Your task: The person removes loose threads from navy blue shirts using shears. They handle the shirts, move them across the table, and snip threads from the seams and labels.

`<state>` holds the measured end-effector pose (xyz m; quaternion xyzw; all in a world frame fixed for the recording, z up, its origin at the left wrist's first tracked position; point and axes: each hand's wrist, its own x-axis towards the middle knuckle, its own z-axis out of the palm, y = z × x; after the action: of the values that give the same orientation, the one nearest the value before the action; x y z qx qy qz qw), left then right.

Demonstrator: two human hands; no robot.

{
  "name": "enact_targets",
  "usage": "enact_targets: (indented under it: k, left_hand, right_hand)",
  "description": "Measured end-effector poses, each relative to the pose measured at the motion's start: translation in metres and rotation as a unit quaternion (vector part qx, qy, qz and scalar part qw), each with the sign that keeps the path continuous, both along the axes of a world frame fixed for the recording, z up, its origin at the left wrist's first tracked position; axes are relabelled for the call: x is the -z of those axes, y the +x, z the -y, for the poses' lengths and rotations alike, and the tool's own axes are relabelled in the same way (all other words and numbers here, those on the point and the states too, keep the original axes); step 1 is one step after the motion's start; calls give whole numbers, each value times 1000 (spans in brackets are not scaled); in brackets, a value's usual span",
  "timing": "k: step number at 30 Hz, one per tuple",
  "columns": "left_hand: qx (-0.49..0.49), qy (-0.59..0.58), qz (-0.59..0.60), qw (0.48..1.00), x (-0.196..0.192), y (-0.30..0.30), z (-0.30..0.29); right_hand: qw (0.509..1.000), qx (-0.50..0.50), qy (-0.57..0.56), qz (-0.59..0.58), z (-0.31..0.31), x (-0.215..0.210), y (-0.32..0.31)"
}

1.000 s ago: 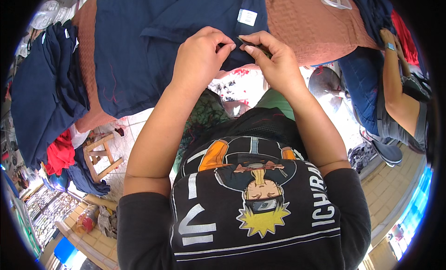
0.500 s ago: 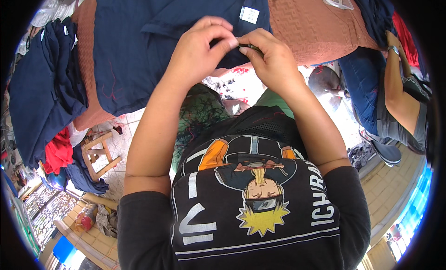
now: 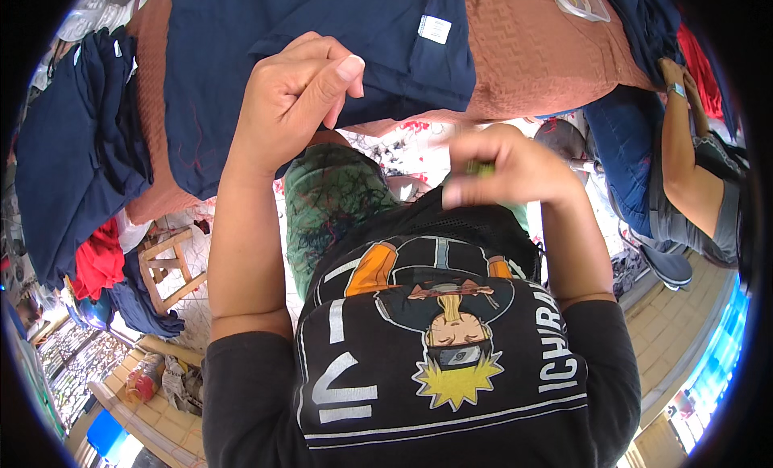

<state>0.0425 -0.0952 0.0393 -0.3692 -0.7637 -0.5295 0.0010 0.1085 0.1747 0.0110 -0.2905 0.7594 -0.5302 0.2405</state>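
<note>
A navy blue garment with a white label lies over the table in front of me. Above its near part is my left hand, its fingers curled and the thumb pressed to the index finger; whatever it pinches, if anything, is too small to see. My right hand is off the table edge, over my lap, and smeared by motion. In its closed fingers shows a small yellow-green thing, whose kind I cannot make out.
A brown patterned cover drapes the table, with a clear plastic container at the far right. Dark clothes hang at the left, above a wooden stool. Another person's arm reaches in at the right.
My hands were together at the garment's edge and have parted. The right swung down toward my lap with the small thing; the left shifted left.
</note>
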Motion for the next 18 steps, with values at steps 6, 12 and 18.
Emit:
enact_targets:
  k: [6,12,18]
  left_hand:
    - [-75,17,-58,995,-7,6,-19]
    - [-52,-76,-37,995,1,5,-4]
    - [-97,-219,-126,963,21,2,-19]
  right_hand:
    - [986,19,70,-149,13,27,-7]
    - [913,221,149,-308,25,12,-7]
    - [858,219,335,-323,-1,5,-31]
